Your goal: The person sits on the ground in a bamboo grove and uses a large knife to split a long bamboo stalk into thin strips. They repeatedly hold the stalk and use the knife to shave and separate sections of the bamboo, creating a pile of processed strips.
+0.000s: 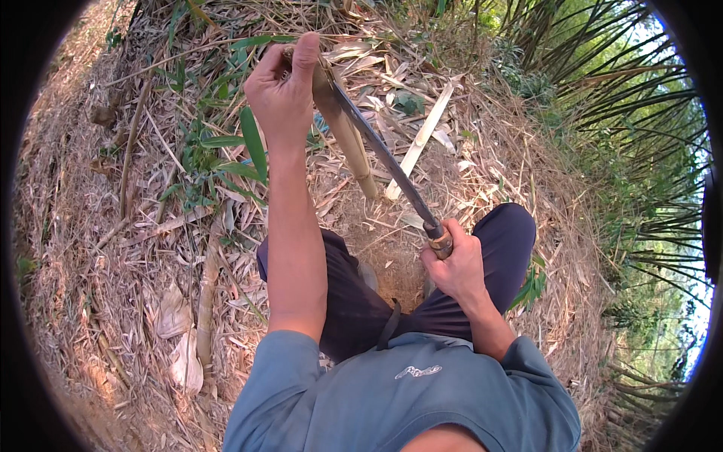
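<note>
My left hand (282,94), thumb raised and fingers curled, is closed around the upper end of a tan bamboo piece (351,147). The bamboo slants down toward the ground between my knees. In my right hand (456,264) is the wooden handle of a long machete (393,164). Its dark blade runs up and to the left, and its far part lies against or just over the upper bamboo near my left hand. Whether the edge has bitten into the bamboo, I cannot tell. The fingertips of my left hand are partly hidden.
A pale split bamboo strip (423,139) lies just right of the blade. Dry leaves and husks (184,354) cover the ground. Green leaves (237,154) grow beside my left forearm. My bent knees (508,233) flank the work, and bamboo stalks (640,98) stand at the right.
</note>
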Available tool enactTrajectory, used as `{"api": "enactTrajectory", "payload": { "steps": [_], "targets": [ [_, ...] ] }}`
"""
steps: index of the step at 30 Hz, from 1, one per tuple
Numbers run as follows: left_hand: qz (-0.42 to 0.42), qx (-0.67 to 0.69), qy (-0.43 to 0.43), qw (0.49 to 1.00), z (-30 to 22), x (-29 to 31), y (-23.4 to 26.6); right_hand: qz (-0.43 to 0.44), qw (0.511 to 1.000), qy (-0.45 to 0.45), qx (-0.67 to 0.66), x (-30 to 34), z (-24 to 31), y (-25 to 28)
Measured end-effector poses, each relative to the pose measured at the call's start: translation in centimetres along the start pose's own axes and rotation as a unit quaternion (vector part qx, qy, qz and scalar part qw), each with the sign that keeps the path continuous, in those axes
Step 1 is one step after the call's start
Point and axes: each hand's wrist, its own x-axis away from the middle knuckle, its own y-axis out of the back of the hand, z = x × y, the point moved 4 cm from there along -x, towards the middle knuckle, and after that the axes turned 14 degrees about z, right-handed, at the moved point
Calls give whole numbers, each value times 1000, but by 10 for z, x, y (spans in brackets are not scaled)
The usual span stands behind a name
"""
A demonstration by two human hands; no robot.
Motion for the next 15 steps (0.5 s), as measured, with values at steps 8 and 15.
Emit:
{"api": "enactTrajectory", "payload": {
  "steps": [8,15],
  "targets": [
    [56,-25,-27,998,1,1,-6,38,996,-81,21,1,8,11],
    [88,-81,-68,990,-4,5,-20,64,993,-96,-33,-6,-10,2]
  ]
}}
